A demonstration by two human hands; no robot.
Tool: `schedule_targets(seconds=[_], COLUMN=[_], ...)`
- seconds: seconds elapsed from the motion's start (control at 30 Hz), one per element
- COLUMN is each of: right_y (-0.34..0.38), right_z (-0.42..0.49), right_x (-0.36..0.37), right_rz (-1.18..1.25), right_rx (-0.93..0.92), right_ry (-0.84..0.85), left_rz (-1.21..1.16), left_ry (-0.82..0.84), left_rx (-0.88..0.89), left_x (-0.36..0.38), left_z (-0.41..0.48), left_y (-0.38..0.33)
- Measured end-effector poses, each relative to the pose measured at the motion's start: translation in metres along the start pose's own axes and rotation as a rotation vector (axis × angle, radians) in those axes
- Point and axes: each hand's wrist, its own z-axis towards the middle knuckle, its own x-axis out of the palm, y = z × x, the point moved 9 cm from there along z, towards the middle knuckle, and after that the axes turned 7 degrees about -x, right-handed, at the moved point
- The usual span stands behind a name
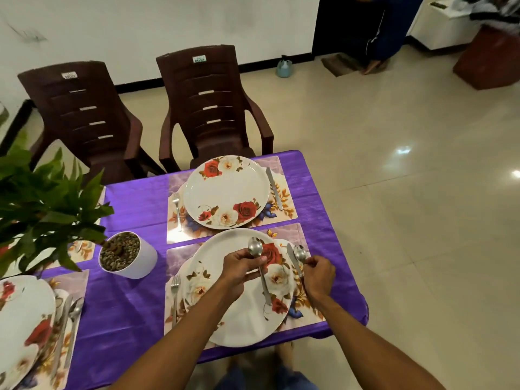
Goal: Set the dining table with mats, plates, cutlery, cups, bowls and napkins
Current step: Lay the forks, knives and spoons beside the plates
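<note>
The near floral plate [239, 319] lies on a floral mat [306, 316] with a fork [175, 294] to its left and a knife [294, 260] to its right. My left hand [240, 267] holds a steel spoon [259, 266] above this plate. My right hand [319, 273] pinches a second spoon [300, 254] just right of the knife, low over the mat. The far plate [226, 191] sits on its own mat [284, 198] with a fork [177, 206] and a knife [274, 187]. A third plate [19, 322] at the left edge has a knife and a spoon [73, 322] beside it.
A white pot [129, 256] with a green plant [47, 198] stands mid-table on the purple cloth [135, 201]. Two brown plastic chairs [213, 108] stand at the far side. The table's right edge borders tiled floor [408, 220]. A person's leg [382, 35] shows far back.
</note>
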Motion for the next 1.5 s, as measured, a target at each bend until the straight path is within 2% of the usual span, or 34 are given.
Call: schedule_targets(seconds=[0.2, 0.33, 0.43, 0.57, 0.67, 0.9, 1.13, 1.3, 1.5], right_y=[0.005, 0.039, 0.076, 0.11, 0.125, 0.137, 0.122, 0.127, 0.134], right_z=[0.003, -0.001, -0.004, -0.001, 0.009, 0.06, 0.155, 0.206, 0.226], right_x=[-0.008, -0.019, -0.011, 0.007, 0.011, 0.019, 0.052, 0.077, 0.097], right_rz=[0.037, 0.152, 0.315, 0.534, 0.594, 0.592, 0.459, 0.285, 0.146], right_rx=[-0.007, -0.1, -0.158, -0.126, -0.13, -0.089, 0.031, -0.01, -0.095], right_ry=[0.015, 0.014, 0.192, 0.477, 0.568, 0.51, 0.341, 0.259, 0.209], left_rz=[0.009, 0.013, 0.015, 0.003, -0.014, 0.018, 0.025, 0.018, 0.034], left_ry=[0.003, 0.0, -0.003, -0.004, 0.005, -0.003, -0.041, -0.081, -0.125], left_rx=[0.018, 0.03, 0.056, 0.087, 0.12, 0.14, 0.147, 0.158, 0.146], left_x=[0.004, 0.011, 0.019, 0.032, 0.042, 0.057, 0.044, 0.031, 0.024], left_z=[0.001, 0.005, 0.01, 0.019, 0.026, 0.053, 0.09, 0.121, 0.135], left_y=[-0.007, -0.015, -0.026, -0.047, -0.065, -0.099, -0.132, -0.148, -0.146])
